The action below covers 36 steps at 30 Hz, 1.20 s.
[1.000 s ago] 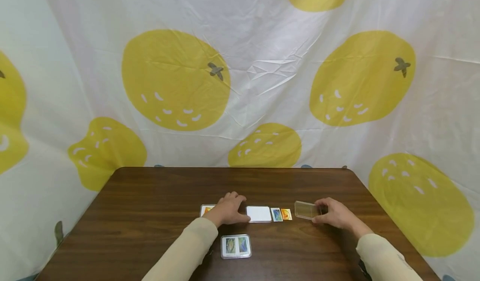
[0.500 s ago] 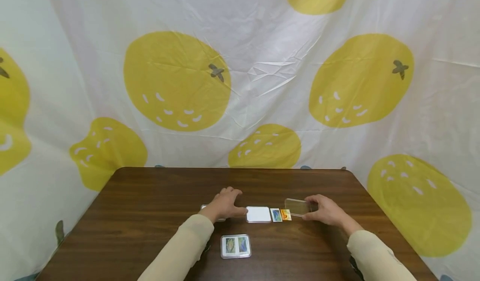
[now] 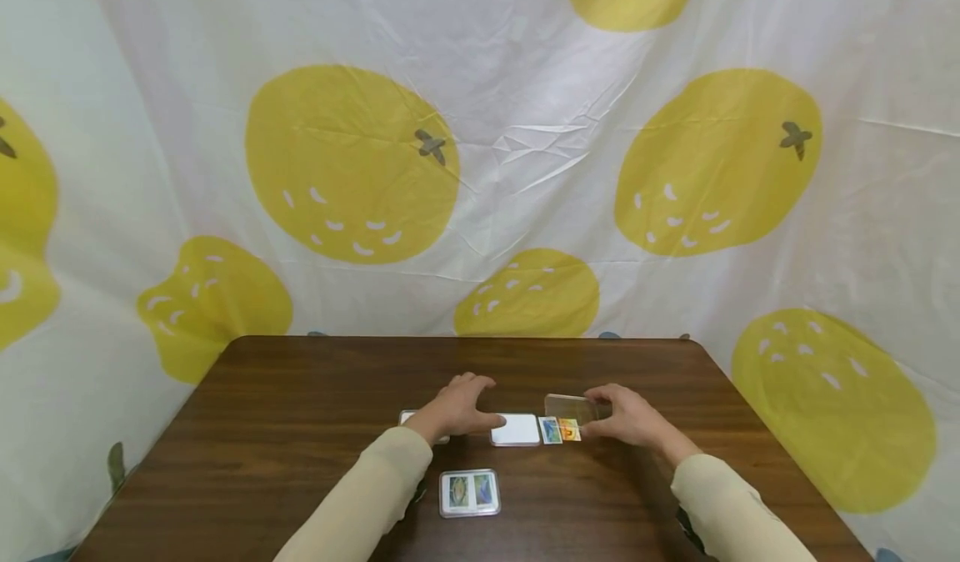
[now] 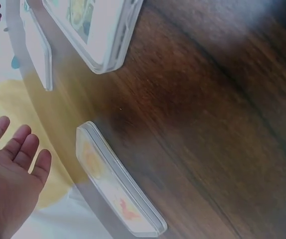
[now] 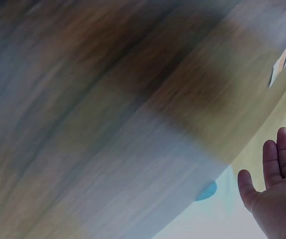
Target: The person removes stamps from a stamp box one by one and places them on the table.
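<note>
In the head view my right hand [image 3: 630,416] pinches a clear plastic case lid [image 3: 568,405] by its right end, tilted above two small stamps. The blue stamp [image 3: 551,430] lies left of the orange stamp [image 3: 570,429]. My left hand [image 3: 456,409] is spread with relaxed fingers, its thumb at the left edge of a case base with a white insert [image 3: 517,430]; whether it touches is unclear. In the left wrist view its fingers [image 4: 26,149] hold nothing. Beneath that hand lies a closed case with orange pictures [image 4: 115,181], mostly hidden in the head view.
Nearer me on the brown wooden table [image 3: 300,429] lies a clear case with two stamps [image 3: 470,493]. A white curtain with yellow fruit prints [image 3: 525,170] hangs behind the table's far edge.
My right hand has carried the clear lid leftward, from right of the stamps to just over them. My left hand has shifted slightly, its thumb now over the white insert's left edge.
</note>
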Motion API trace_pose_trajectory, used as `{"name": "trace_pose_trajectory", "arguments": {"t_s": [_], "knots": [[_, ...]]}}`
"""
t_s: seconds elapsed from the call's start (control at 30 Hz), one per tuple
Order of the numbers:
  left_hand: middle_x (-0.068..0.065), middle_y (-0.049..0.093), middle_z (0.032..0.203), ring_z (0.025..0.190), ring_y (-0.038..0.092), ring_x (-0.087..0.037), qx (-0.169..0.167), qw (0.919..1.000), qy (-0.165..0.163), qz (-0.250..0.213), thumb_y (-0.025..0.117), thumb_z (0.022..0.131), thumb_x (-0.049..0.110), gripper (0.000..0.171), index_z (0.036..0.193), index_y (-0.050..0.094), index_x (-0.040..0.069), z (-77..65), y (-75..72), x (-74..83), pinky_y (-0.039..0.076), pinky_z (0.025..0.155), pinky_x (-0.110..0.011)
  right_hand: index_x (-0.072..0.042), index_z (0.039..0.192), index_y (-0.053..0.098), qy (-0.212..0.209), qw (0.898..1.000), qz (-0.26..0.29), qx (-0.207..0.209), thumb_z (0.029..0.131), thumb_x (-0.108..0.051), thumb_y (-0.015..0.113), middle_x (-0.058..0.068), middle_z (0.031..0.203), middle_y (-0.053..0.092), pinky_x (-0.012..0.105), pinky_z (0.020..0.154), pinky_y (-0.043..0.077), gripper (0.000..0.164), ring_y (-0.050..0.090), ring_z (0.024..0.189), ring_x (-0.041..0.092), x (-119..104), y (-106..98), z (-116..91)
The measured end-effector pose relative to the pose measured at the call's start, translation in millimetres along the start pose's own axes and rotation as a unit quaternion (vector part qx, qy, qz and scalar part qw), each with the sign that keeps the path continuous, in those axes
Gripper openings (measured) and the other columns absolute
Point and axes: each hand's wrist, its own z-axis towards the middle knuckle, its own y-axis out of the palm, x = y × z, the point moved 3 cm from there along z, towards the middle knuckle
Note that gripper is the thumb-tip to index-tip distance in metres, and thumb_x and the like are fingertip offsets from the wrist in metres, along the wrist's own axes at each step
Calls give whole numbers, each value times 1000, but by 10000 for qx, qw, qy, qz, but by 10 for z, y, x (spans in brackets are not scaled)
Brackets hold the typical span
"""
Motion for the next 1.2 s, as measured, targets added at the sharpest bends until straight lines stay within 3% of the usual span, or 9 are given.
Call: {"name": "trace_pose_trajectory", "arguments": {"t_s": [0.57, 0.97, 1.2], "knots": [[-11, 51, 135, 127, 45, -30, -21, 9996, 244, -125, 78, 82, 48, 77, 144, 49, 12, 0, 61, 87, 38, 103, -48, 0, 122, 65, -606, 9980, 37, -182, 76, -30, 86, 7, 113, 65, 49, 90, 47, 59, 59, 103, 26, -432, 267, 222], [-9, 54, 131, 126, 45, -31, 6, 9998, 183, 45, 80, 81, 42, 69, 136, 57, 8, -50, 24, 90, 35, 105, -50, -4, 122, 65, -634, 9978, 112, -187, 75, -36, 86, 7, 113, 64, 45, 88, 47, 60, 57, 101, 22, -564, 398, 286], [-9, 59, 123, 119, 50, -29, 207, 9985, 371, 348, 82, 78, 40, 64, 128, 62, 5, -55, 22, 65, 37, 103, -47, -4, 122, 65, -580, 9980, 96, -223, 76, -34, 86, 6, 112, 63, 44, 88, 47, 59, 57, 100, 21, -593, 441, 325]]}}
